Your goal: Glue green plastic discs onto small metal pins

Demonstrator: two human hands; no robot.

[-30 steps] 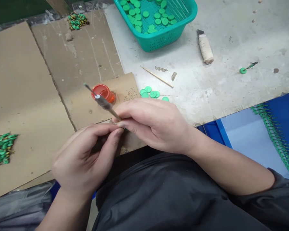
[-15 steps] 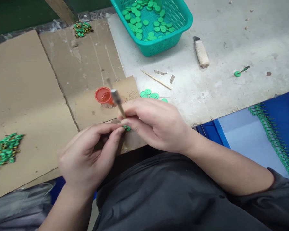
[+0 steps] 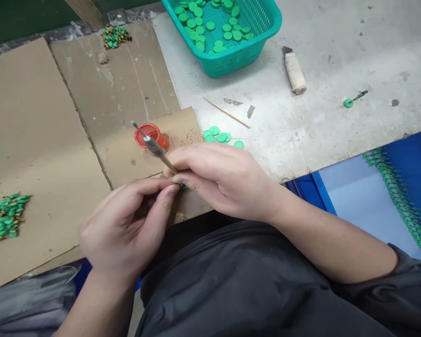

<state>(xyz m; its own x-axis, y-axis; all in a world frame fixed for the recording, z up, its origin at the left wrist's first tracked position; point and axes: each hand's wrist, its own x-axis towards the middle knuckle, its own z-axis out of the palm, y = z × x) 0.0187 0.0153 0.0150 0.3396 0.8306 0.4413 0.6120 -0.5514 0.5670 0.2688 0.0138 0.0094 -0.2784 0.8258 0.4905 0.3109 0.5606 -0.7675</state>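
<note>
My left hand (image 3: pixel 126 222) is closed, thumb and forefinger pinching a small green piece (image 3: pixel 182 186) that is mostly hidden behind the fingertips. My right hand (image 3: pixel 221 180) grips a slim tool (image 3: pixel 158 150) with a light brown handle, a dark collar and a thin needle-like tip pointing up and away to the left. The fingertips of both hands meet around the green piece. Just beyond them stands a small red cup (image 3: pixel 137 137) with liquid in it, partly behind the tool. Several flat green discs (image 3: pixel 221 137) with small holes lie beyond my right hand.
A teal basket (image 3: pixel 228 68) of green discs stands at the back. Nearby are a wrapped-handle blade (image 3: pixel 294 72), a thin wooden stick (image 3: pixel 226 112) and a green disc with a stem (image 3: pixel 348 103). Piles of green-and-yellow pieces (image 3: pixel 5 220) lie on cardboard (image 3: pixel 31 121).
The tool's tip has swung left and now passes in front of the red cup. Both hands have shifted slightly left, still together at the green piece. The whole view has moved a little.
</note>
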